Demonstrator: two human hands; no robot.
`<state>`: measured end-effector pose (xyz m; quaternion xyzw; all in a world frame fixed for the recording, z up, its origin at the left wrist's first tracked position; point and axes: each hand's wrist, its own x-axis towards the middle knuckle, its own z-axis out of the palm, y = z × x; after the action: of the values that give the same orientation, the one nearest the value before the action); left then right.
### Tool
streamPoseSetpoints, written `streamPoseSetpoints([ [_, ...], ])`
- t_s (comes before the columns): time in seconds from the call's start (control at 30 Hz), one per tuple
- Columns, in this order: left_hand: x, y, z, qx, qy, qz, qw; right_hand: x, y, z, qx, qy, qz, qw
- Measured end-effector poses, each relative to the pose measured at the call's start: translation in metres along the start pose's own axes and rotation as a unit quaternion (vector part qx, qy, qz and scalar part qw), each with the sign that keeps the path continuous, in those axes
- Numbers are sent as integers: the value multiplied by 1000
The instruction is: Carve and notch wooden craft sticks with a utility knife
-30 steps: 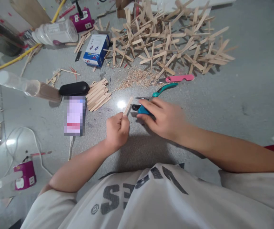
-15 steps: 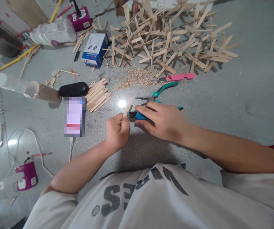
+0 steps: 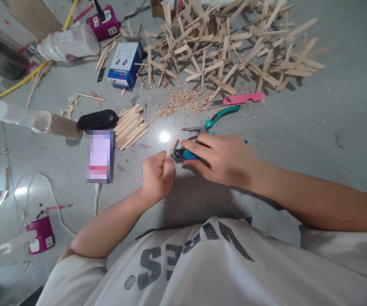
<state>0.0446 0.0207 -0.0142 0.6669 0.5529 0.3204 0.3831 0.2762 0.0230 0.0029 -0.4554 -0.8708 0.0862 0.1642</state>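
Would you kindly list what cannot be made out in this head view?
- Cutter: mostly covered by the right hand; its blades cannot be made out.
- Stick: lower end hidden inside the left hand.
- Phone: screen blurred out.
- Box: print too small to read.
- Stick pile: cut off by the top edge.
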Motion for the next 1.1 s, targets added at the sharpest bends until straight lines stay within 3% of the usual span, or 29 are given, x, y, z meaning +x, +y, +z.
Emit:
streamPoseSetpoints([
  [0.57,2,0,1,-3,-1,-2,1000,-1,-2,-2,-17,18,-7,1000],
  [1.1,3,0,0,-21,-19,-8,1000,1,-5,-6,26,-20,31,999],
])
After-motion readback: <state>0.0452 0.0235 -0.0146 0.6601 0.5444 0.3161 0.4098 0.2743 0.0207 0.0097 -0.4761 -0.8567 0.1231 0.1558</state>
